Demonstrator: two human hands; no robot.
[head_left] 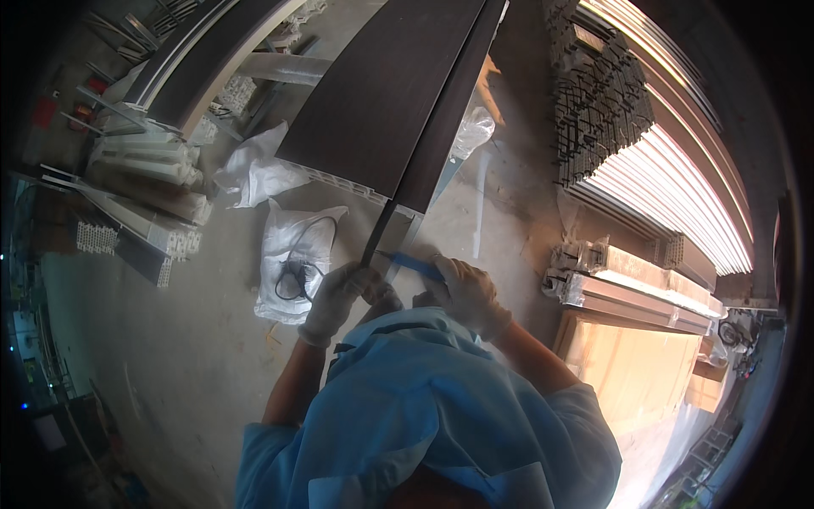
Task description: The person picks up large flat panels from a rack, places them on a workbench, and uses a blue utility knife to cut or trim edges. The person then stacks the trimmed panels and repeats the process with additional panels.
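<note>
Both my hands wear pale gloves. My left hand [337,295] is closed around the loose end of a dark flexible strip [373,237], which runs out past the end of a long dark brown hollow panel [365,110]. In my right hand [469,295] is a blue-handled knife [411,263], its thin tip pointing left and lying at the strip just above my left fingers. Beside the wide panel lies a narrower dark profile [441,144], with a dark gap between the two. Whether the blade touches the strip I cannot tell.
White sacks [297,246] lie on the floor left of the panel, one with a black cable loop on it. Stacked profiles [127,204] stand further left. At the right are a large stack of pale profiles [670,187], wrapped bundles [636,297] and a cardboard box [623,365].
</note>
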